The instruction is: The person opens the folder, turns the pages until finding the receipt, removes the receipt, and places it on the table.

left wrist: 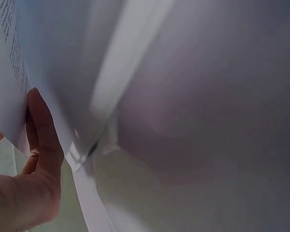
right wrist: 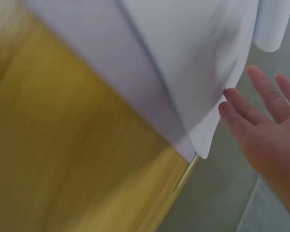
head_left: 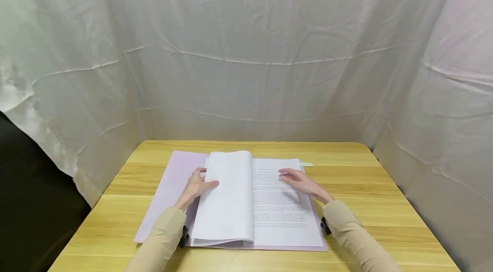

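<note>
A lilac folder (head_left: pixel 169 195) lies spread on the table with paper sheets in it. My left hand (head_left: pixel 195 187) pinches the outer edge of a curled white sheet (head_left: pixel 227 199), thumb on top and fingers behind. In the left wrist view, fingers (left wrist: pixel 43 130) of that hand lie against the back of the printed paper (left wrist: pixel 7 72). My right hand (head_left: pixel 302 183) hovers over the printed page (head_left: pixel 279 220) on the right side, its fingers (right wrist: pixel 268 96) extended and holding nothing. Whether a fingertip touches the paper cannot be told.
A pale green tab (head_left: pixel 307 164) sticks out past the page's upper right edge. The wooden table (head_left: pixel 385 212) bears the folder near its front edge. Grey-white curtains (head_left: pixel 262 62) hang behind and at both sides. Something black (head_left: pixel 34 195) shows at the lower left.
</note>
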`<state>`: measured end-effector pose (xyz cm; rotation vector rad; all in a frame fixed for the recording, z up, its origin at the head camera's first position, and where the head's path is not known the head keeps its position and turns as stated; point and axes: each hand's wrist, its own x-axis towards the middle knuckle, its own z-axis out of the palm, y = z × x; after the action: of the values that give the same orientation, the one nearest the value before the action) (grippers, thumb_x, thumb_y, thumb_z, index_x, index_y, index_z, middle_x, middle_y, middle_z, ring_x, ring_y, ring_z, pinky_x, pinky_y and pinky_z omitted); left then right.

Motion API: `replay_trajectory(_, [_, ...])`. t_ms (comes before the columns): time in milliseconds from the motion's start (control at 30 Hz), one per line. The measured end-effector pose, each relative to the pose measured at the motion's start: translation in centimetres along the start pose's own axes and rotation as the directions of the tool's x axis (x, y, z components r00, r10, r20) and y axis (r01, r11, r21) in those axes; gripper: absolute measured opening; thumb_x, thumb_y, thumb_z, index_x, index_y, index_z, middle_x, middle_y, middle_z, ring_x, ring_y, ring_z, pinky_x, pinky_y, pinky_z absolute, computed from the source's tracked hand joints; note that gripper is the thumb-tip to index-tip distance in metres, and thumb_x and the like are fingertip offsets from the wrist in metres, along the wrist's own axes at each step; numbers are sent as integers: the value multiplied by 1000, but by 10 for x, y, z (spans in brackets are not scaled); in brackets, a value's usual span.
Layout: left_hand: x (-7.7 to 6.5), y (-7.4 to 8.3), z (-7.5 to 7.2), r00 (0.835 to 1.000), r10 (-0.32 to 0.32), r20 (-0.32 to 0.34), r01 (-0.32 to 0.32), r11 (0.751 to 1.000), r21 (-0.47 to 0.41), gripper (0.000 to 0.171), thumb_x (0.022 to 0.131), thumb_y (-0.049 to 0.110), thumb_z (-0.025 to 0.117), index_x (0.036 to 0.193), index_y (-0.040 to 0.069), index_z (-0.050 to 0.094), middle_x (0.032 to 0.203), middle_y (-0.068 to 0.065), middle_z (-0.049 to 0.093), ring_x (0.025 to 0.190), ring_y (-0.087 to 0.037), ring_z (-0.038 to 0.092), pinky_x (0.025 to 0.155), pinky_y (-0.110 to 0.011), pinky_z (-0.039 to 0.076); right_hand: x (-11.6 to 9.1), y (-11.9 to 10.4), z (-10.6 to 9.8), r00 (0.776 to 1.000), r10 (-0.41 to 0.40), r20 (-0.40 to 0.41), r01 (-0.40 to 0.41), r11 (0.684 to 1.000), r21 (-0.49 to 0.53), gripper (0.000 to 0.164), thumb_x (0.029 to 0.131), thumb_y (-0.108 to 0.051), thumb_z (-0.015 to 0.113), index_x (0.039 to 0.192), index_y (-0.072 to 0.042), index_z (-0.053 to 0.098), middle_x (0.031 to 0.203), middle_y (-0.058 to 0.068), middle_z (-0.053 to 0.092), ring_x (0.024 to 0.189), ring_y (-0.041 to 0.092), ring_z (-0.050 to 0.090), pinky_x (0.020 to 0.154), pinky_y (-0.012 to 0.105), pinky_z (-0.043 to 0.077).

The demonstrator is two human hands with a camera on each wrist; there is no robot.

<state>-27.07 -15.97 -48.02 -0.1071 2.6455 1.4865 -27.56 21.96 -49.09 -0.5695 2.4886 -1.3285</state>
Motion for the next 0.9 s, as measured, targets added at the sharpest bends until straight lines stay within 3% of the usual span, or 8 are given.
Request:
replay_trajectory(167, [2, -5, -2, 1000, 11, -9, -10, 998, 65, 74, 86, 14, 77, 143, -11, 38, 140, -39, 50, 129, -51, 53, 105, -58, 50, 3, 6, -2, 1000, -25, -9, 25, 999, -30, 49, 107, -22, 47, 146, 8, 42, 145, 30, 52, 137, 48, 48, 115, 61, 40])
replay_trajectory(400, [3, -12, -3, 998, 56, -27, -49, 975, 216, 74, 85, 12, 79, 142, -12, 37, 135, -40, 54, 126, -51, 55, 103, -57, 52, 7, 16, -7, 999, -28, -34, 25, 995, -99, 50, 106, -23, 50, 145, 8, 44, 142, 30, 54, 136, 49, 47, 116, 65, 35])
replay_trajectory(667, [-1, -14, -3, 998, 66, 4, -65, 969, 238, 83, 82, 10, 81, 147, -8, 34, 123, -34, 60, 109, -45, 63, 94, -57, 54, 23, 21, -16, 997, 0, -80, -12, 989, -150, 51, 103, -22, 57, 142, 9, 48, 145, 31, 52, 141, 50, 41, 118, 64, 33])
replay_trajectory(900, [0, -13, 3, 988, 157, -9, -147, 941, 305, 86, 76, 7, 84, 146, -10, 37, 139, -37, 47, 127, -52, 45, 107, -63, 43, 39, 26, -19, 987, -5, -160, -31, 975, -220, 44, 99, -14, 61, 135, 10, 55, 141, 33, 54, 139, 53, 41, 117, 65, 32])
